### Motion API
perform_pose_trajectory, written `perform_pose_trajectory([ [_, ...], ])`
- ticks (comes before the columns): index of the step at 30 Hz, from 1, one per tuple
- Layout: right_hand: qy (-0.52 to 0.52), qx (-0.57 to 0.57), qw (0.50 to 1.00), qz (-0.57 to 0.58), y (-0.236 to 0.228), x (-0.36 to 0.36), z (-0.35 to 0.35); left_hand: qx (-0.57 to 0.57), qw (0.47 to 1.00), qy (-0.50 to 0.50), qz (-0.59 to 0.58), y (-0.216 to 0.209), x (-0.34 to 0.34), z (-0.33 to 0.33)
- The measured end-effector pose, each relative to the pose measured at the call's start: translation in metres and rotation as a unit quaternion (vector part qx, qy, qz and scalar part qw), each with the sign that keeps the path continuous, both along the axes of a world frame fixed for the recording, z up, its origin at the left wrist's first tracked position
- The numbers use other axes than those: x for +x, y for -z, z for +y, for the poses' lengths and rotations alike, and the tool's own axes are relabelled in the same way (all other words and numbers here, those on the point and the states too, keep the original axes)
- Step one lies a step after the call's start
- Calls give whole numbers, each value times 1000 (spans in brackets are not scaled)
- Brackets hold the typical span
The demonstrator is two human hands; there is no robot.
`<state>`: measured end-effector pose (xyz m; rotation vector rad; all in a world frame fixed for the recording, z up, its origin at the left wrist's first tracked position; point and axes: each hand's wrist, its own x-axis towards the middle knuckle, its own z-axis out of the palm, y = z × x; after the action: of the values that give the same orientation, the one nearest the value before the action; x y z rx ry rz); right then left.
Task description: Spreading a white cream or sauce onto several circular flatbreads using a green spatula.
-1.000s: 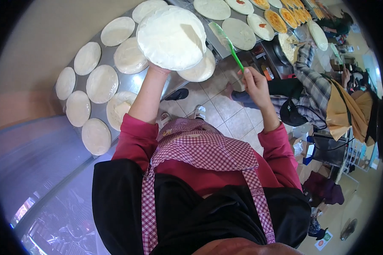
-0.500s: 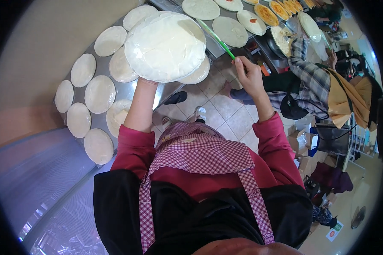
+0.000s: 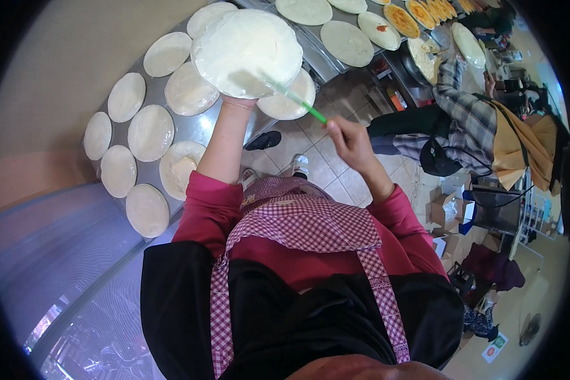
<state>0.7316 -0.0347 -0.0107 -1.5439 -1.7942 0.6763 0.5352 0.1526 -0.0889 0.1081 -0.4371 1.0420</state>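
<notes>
My left hand (image 3: 239,102) holds up a round plate (image 3: 250,47) from beneath; its fingers are hidden under it. The plate is covered by a smooth layer of white, creamy food. Closed around a green-handled spatula (image 3: 313,113) is my right hand (image 3: 351,144), to the right of the plate. The spatula slants up and left, its pale, motion-blurred end over the plate's lower right part. I cannot tell whether that end touches the white layer.
Several similar plates (image 3: 151,133) stand on a metal table (image 3: 199,126) at the left. One plate (image 3: 182,170) carries a small pale lump. More plates (image 3: 347,44), some orange-topped, line the far counter, near a pan (image 3: 422,60) of pale food. A co-worker in plaid (image 3: 472,117) stands at the right.
The spatula has swung left and down, from beyond the plate's right edge to over its surface. My right hand has moved left and nearer to me; the plate has shifted slightly.
</notes>
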Motion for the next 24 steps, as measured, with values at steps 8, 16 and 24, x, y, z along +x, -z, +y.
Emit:
perform_pose_trajectory([
  [8,159,52,986,-12,17,2,43,-30,1000,-2,4,10,-7,-17],
  [16,93,17,995,11,30,-55,9,-110,940,-122,297,-5,7,-35],
  [24,33,73,997,15,10,-71,13,-92,954,-124,255,-8,-6,-37],
])
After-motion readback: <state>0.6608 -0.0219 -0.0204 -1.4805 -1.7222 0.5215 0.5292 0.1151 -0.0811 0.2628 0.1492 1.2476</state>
